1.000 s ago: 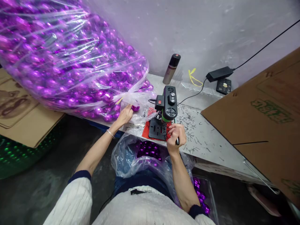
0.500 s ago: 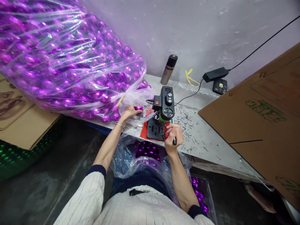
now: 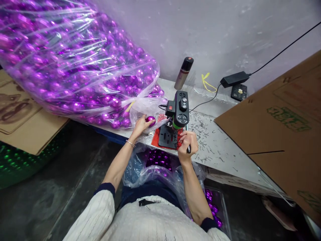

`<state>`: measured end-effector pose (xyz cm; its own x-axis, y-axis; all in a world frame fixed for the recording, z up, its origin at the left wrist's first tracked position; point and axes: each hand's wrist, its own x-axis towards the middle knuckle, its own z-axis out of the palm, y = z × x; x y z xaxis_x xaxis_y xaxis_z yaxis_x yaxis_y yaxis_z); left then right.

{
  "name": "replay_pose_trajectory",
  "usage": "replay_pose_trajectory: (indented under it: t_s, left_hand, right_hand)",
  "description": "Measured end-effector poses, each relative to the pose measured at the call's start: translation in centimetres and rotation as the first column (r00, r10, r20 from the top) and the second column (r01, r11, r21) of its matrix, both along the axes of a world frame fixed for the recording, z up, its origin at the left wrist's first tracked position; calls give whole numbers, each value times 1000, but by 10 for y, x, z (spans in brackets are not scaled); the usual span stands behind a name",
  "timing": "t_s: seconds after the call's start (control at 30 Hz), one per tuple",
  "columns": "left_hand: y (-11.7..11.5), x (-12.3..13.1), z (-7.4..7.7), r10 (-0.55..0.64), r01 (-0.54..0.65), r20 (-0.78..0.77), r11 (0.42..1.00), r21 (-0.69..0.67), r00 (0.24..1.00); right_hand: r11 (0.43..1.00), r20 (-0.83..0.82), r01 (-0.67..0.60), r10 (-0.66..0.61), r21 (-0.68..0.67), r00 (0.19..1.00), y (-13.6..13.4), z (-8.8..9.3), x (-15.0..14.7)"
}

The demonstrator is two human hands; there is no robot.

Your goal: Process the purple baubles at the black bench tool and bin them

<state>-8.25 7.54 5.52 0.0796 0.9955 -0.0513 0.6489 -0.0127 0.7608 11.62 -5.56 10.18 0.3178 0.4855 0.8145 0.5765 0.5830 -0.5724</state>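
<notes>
My left hand (image 3: 141, 125) is closed on a shiny purple ball (image 3: 150, 120), held just outside the mouth of a huge clear plastic bag of purple balls (image 3: 75, 63). A small black bench drill (image 3: 178, 112) stands on a black base plate over a red mat (image 3: 168, 137) right of the ball. My right hand (image 3: 187, 141) is wrapped round the drill's black lever handle at the front right of the machine.
An open plastic bag with purple balls (image 3: 157, 160) hangs below the table edge at my lap. A spray can (image 3: 184, 73), a power adapter (image 3: 234, 79) with cable and yellow ties stand at the back. Cardboard sheet (image 3: 283, 127) covers the right; metal shavings litter the table.
My left hand has drawn a purple ball out of the big bag's mouth and carried it right, toward the drill. My right hand has stayed on the lever.
</notes>
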Motion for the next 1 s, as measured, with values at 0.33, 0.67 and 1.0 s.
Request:
replay_pose_trajectory:
  t_s: [0.33, 0.67, 1.0]
  left_hand:
    - [-29, 6, 5, 134, -19, 741, 987, -161, 658]
    - [-89, 47, -17, 135, 39, 840, 983, -182, 525]
    - [-83, 71, -42, -147, 81, 359, 978, 191, 922]
  right_hand:
    - [1000, 32, 14, -13, -10, 999, 4, 23, 5]
    - [996, 13, 8, -7, -94, 1000, 9, 46, 8]
    - [996, 50, 1, 4, -92, 999, 5, 40, 9]
